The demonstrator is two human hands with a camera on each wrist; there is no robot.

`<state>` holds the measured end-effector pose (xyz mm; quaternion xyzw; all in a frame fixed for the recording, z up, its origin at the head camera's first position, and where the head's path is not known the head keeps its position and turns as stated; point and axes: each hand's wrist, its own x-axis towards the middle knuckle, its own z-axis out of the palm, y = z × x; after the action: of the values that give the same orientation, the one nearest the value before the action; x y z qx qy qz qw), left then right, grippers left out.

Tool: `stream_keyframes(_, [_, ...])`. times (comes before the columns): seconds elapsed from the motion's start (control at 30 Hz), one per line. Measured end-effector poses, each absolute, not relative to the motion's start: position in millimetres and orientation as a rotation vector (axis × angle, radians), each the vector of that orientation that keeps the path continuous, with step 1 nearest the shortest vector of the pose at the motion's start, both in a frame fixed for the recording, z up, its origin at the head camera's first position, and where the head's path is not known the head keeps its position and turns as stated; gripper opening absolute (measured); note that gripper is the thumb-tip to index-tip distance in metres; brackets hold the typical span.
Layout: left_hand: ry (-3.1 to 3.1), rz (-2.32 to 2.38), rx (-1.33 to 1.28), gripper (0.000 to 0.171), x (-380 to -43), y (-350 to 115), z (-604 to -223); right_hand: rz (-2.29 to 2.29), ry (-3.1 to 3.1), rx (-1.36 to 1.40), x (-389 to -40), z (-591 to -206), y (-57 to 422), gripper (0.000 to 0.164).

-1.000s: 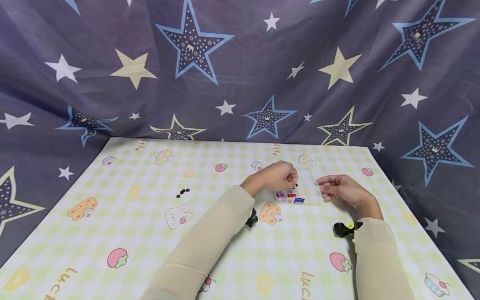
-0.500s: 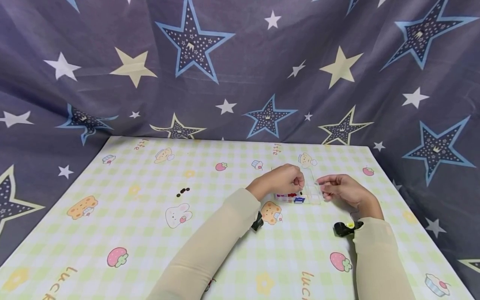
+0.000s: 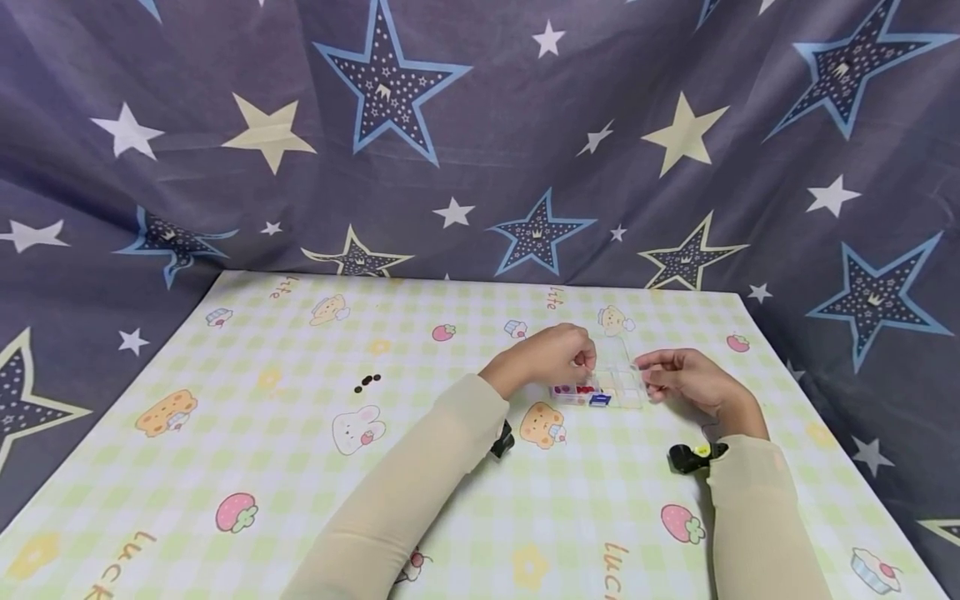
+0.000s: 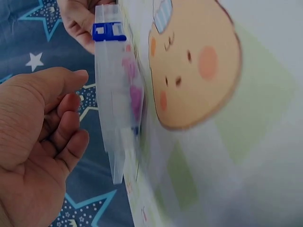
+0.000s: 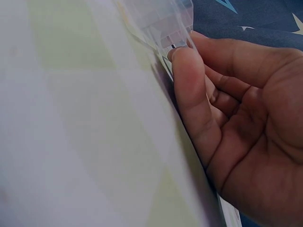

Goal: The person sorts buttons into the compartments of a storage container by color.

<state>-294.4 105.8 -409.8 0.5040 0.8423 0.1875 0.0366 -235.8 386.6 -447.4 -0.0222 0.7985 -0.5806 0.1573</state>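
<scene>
A clear plastic compartment box (image 3: pixel 628 393) lies on the table with its lid raised, a blue latch (image 3: pixel 599 401) at its near side. Red pieces (image 3: pixel 584 389) and purple ones (image 4: pixel 136 100) sit in its compartments. My left hand (image 3: pixel 561 357) hovers over the box's left part, fingers loosely curled. Nothing shows between its thumb and fingers in the left wrist view, though the thumb hides the index finger. At the box's right edge my right hand (image 3: pixel 690 382) pinches the clear plastic between thumb and index finger. The left hand covers some compartments.
Several small dark round pieces (image 3: pixel 367 381) lie in a loose row on the table to the left. A checked cloth with printed cartoons covers the tabletop (image 3: pixel 300 483). Behind it hangs a star-patterned curtain (image 3: pixel 480 150).
My left hand went right over the box, then back left. A dark piece at its fingertips earlier, then lower beneath the hand, is out of sight now. The right hand has kept its place.
</scene>
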Motion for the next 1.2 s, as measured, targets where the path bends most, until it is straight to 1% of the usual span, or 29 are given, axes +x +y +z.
stream_keyframes(0.57, [2.711, 0.476, 1.503, 0.009, -311.5, 43.5, -412.9, -1.675, 2.275, -0.070, -233.6, -447.5, 387.0, 0.045])
stream_keyframes(0.97, [2.767, 0.439, 1.407, 0.012, -313.9, -14.1, -407.7, -1.685, 2.275, -0.056, -235.6, -448.5, 387.0, 0.043])
stream_keyframes(1.2, [2.782, 0.365, 1.431, 0.011, -312.9, -49.9, -404.1, -1.677, 2.270, -0.062, -235.2, -446.4, 388.2, 0.045])
